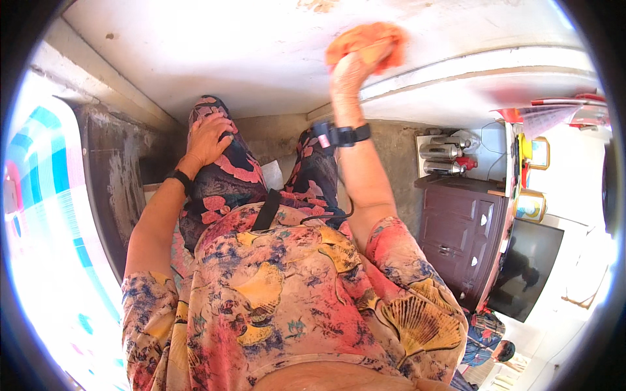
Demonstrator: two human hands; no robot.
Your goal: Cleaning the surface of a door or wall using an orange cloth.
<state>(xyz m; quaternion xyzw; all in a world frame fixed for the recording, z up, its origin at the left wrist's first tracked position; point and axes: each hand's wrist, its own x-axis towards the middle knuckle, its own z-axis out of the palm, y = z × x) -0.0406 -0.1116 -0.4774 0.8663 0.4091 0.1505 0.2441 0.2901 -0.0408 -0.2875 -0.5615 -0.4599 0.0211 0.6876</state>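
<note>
An orange cloth [369, 41] is bunched under my right hand [354, 66], against the white wall [220, 49] in front of me. Both hand and cloth are blurred, and the fingers are partly hidden by the cloth. My left hand [209, 139] rests palm down on my left knee, on dark trousers [230, 181] with a pink flower pattern. It holds nothing. A black band circles each wrist, and a small device with a cable sits at the right one.
A raised ledge [469, 73] runs along the wall at right. Metal flasks [442, 151] stand beside a dark wooden cabinet [450, 234]. Beyond are a television [528, 269] and a person [489, 342]. A worn dark wooden panel [110, 166] and striped cloth [54, 161] lie to my left.
</note>
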